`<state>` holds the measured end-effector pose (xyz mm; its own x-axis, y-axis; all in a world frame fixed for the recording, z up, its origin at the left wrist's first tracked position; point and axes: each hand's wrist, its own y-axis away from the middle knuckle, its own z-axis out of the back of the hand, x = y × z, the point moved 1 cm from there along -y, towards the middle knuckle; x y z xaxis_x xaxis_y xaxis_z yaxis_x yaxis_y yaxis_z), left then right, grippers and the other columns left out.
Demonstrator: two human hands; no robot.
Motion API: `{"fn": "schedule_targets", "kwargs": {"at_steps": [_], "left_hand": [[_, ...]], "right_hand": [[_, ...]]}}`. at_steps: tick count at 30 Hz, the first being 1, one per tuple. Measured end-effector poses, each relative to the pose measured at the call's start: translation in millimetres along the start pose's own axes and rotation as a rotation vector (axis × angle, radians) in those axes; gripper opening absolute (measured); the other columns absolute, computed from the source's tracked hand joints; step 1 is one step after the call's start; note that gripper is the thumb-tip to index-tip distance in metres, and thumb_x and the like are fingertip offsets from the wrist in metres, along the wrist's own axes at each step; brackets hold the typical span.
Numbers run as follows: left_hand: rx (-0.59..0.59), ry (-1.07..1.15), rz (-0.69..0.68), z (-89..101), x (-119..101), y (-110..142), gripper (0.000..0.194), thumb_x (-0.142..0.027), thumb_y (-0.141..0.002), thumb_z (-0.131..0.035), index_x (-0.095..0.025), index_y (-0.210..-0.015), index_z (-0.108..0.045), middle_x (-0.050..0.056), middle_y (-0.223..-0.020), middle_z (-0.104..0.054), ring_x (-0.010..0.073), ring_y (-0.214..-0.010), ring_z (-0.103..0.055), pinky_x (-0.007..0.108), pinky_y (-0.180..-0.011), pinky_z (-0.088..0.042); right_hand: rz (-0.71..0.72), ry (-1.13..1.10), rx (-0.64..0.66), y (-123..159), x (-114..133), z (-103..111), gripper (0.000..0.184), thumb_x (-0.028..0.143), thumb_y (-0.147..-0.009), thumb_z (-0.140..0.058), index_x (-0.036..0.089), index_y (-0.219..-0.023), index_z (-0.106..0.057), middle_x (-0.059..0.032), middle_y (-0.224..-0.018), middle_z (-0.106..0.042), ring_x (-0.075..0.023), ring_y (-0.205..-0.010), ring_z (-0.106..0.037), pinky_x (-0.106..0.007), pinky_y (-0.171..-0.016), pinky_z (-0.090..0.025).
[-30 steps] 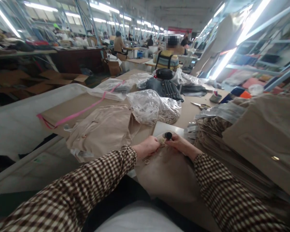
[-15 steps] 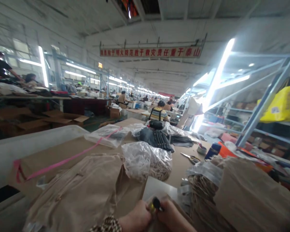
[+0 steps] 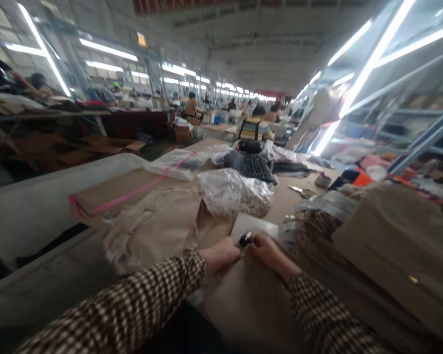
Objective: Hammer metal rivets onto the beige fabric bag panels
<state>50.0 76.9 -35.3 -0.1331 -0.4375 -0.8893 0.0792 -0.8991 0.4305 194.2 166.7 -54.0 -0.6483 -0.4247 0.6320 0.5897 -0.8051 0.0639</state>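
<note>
My left hand (image 3: pixel 224 251) is closed, its knuckles beside a small dark round-ended object (image 3: pixel 245 239). From the other side my right hand (image 3: pixel 267 250) pinches at the same object; blur hides its kind and exactly how each hand grips it. Beneath them a beige fabric piece (image 3: pixel 251 295) stretches toward my body. A pale flat sheet (image 3: pixel 256 224) lies just beyond my hands. To the left rests a beige cloth bag (image 3: pixel 158 221); to the right is a stack of beige fabric pieces (image 3: pixel 391 236).
A clear plastic bag with beige pieces (image 3: pixel 236 191) lies ahead, black items (image 3: pixel 249 164) behind it. Scissors (image 3: pixel 300 191) lie at the right, near a small cup (image 3: pixel 322 180). A pink strap (image 3: pixel 136 191) crosses the cardboard at left. Other people sit farther back.
The camera has tilted down, so hands and table appear higher and both checked sleeves show. My hands stay close together at the dark object.
</note>
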Motion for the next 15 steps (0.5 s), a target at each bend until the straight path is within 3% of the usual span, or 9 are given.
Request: {"fn": "schedule_targets", "kwargs": {"at_steps": [3,6,11,15], "left_hand": [[0.012,-0.068,0.088,2.8,15,-10,0.019,-0.024,-0.072,-0.072,-0.014,-0.061,-0.060,-0.003,-0.044,-0.045,0.0109,-0.040,-0.039,0.024,-0.042,-0.025],[-0.003,-0.168,0.071,4.3,15,-9,0.017,-0.025,-0.075,-0.067,-0.014,-0.064,-0.061,-0.002,-0.045,-0.046,0.0111,-0.040,-0.041,0.023,-0.042,-0.026],[0.000,-0.250,0.013,5.3,8,-4,0.016,-0.023,-0.073,-0.064,-0.014,-0.061,-0.060,-0.002,-0.045,-0.047,0.0114,-0.040,-0.042,0.023,-0.042,-0.028],[0.006,-0.255,-0.001,5.4,10,-7,0.019,-0.029,-0.074,-0.066,-0.013,-0.065,-0.062,-0.002,-0.044,-0.046,0.0116,-0.042,-0.044,0.023,-0.042,-0.030]], "right_hand": [[-0.089,-0.093,-0.012,3,-18,3,0.025,0.034,-0.083,-0.045,0.016,-0.093,-0.060,0.0008,-0.059,-0.053,-0.0129,-0.046,-0.048,-0.024,-0.043,-0.038],[-0.086,-0.086,-0.069,15,-16,22,0.029,0.039,-0.085,-0.045,0.015,-0.087,-0.062,0.0027,-0.054,-0.045,-0.0112,-0.047,-0.042,-0.023,-0.046,-0.034],[0.117,0.194,-0.080,35,5,35,0.028,0.036,-0.087,-0.049,0.018,-0.098,-0.068,-0.0024,-0.066,-0.058,-0.0141,-0.059,-0.051,-0.025,-0.057,-0.036],[0.072,0.320,0.025,33,6,24,0.030,0.035,-0.092,-0.044,0.017,-0.097,-0.068,-0.0084,-0.081,-0.066,-0.0177,-0.070,-0.059,-0.026,-0.063,-0.038]]}}
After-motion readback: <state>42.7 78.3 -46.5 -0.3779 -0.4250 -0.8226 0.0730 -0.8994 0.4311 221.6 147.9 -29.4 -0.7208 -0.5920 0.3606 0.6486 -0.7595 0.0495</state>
